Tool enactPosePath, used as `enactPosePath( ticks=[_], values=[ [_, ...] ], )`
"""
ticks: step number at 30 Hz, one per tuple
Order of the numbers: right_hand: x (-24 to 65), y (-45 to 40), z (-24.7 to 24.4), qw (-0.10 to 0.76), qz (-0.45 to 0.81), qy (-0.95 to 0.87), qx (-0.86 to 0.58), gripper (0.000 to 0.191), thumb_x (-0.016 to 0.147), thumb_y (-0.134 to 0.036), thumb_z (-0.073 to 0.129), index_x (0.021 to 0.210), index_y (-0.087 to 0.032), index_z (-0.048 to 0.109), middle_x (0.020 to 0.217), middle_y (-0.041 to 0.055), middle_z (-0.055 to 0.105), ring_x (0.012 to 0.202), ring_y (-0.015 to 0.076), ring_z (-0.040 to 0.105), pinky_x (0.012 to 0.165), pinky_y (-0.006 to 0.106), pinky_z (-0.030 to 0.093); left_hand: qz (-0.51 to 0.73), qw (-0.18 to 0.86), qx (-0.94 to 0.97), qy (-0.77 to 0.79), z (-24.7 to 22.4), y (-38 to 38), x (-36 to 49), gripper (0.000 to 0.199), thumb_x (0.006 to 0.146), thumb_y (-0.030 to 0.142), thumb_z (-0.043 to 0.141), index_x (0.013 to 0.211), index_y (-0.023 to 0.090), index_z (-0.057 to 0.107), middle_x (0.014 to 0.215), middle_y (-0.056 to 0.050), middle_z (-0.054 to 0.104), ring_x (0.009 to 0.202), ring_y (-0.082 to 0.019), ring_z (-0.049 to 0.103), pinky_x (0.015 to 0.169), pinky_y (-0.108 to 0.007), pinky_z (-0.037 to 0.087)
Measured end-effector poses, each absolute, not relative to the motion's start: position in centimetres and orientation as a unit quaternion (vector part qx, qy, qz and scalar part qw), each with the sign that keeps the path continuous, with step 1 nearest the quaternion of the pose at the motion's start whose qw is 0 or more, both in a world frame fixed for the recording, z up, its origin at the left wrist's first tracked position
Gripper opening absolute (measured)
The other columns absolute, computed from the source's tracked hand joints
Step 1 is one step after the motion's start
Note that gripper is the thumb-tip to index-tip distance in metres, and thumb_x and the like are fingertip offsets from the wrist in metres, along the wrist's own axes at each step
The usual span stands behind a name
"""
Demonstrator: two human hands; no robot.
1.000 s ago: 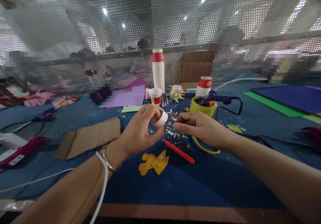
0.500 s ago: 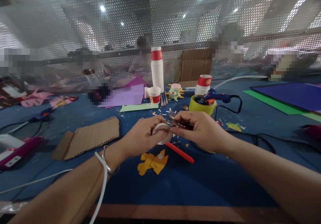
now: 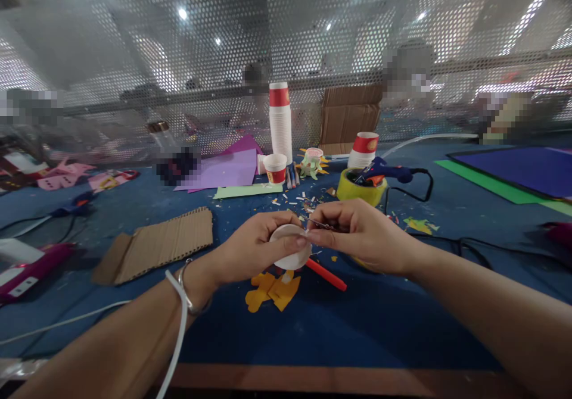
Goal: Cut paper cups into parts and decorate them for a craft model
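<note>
A white paper cup (image 3: 292, 261) is held in my left hand (image 3: 254, 241), its round white end tilted towards me and my thumb lying across it. My right hand (image 3: 357, 232) meets the cup's right edge with thumb and forefinger. In that same hand sits a slim dark metal tool, seemingly scissors (image 3: 322, 225), mostly hidden by the fingers. Below the cup, a red-orange stick (image 3: 328, 275) and orange paper cut-outs (image 3: 273, 292) lie on the blue table.
Behind my hands stand a tall cup stack (image 3: 280, 125), a single cup (image 3: 275, 170) and a yellow tape roll (image 3: 361, 193) with a blue glue gun (image 3: 386, 172) on it. Corrugated cardboard (image 3: 165, 241) lies left. Paper scraps and black cables (image 3: 460, 244) are strewn about.
The cup has turned so that its round end faces me more fully. My right hand's fingertips have come to its edge, and the dark tool has drawn back into the palm.
</note>
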State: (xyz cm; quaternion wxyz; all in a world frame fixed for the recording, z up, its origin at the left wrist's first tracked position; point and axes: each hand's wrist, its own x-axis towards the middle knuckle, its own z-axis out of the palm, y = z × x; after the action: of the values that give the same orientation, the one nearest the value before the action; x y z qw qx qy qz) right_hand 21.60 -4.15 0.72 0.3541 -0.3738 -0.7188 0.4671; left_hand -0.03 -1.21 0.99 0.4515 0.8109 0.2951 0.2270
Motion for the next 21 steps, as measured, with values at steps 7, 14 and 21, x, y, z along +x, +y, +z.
enactPosePath(
  ticks=[7,14,21],
  values=[
    [21.83,-3.68,0.75,0.386,0.466,-0.705,-0.370,0.036,0.084,-0.051,0.073,0.075,-0.019,0.060,0.068,-0.0035,0.046,0.064,0.0118,0.038,0.059,0.027,0.032,0.275,0.428,0.806,0.302,0.60,-1.36,0.49,0.026,0.092,0.044,0.061,0.091,0.018,0.065,0.082,-0.001,0.060,0.071,-0.013,0.055,0.063,-0.025,0.046],
    [22.04,-3.35,0.51,0.417,0.389,-0.728,-0.381,0.035,0.090,-0.054,0.065,0.085,-0.019,0.061,0.077,-0.0001,0.056,0.069,0.0130,0.047,0.059,0.027,0.038,0.349,0.361,0.802,0.322,0.40,-0.76,0.21,0.018,0.093,0.038,0.061,0.091,0.020,0.062,0.075,0.002,0.057,0.064,-0.011,0.053,0.058,-0.023,0.044],
    [21.99,-3.94,0.35,0.386,0.306,-0.759,-0.426,0.039,0.094,-0.056,0.057,0.091,-0.018,0.063,0.080,0.0034,0.057,0.074,0.0161,0.050,0.057,0.028,0.035,0.397,0.307,0.807,0.313,0.45,-0.85,0.05,0.011,0.092,0.030,0.062,0.089,0.020,0.064,0.076,0.003,0.058,0.068,-0.011,0.050,0.061,-0.024,0.041]
  ],
)
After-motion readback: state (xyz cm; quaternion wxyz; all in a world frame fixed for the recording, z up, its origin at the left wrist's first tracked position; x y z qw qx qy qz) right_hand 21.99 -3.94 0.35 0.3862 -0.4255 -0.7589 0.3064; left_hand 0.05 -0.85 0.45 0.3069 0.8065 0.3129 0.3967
